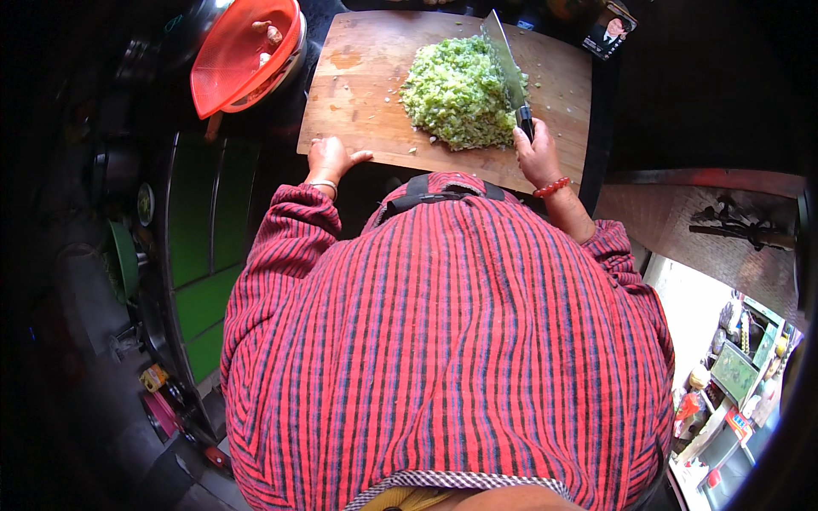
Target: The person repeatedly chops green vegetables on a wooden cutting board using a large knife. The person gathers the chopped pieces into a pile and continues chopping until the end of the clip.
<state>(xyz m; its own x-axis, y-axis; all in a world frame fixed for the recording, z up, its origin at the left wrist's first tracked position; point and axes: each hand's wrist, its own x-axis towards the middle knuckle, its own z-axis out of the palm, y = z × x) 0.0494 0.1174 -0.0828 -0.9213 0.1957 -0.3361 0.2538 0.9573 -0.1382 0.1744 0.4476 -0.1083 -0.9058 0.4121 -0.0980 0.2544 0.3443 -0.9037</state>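
Observation:
My right hand (pixel 538 153) grips the black handle of a kitchen cleaver (pixel 505 61). Its broad blade stands on edge at the right side of a heap of finely chopped green vegetable (pixel 450 96). That heap lies on a large wooden cutting board (pixel 358 105), with small bits scattered around it. At the board's near left corner rests my left hand (pixel 329 156), thumb stretched along the near edge and the other fingers curled; it holds no tool.
Left of the board, a red plastic strainer basket (pixel 220 70) with several knobbly pieces, possibly ginger, sits over a bowl. A phone or card with a picture (pixel 610 30) lies beyond the right corner. Green cabinet doors (pixel 195 211) stand at left, near a green basin (pixel 121 262).

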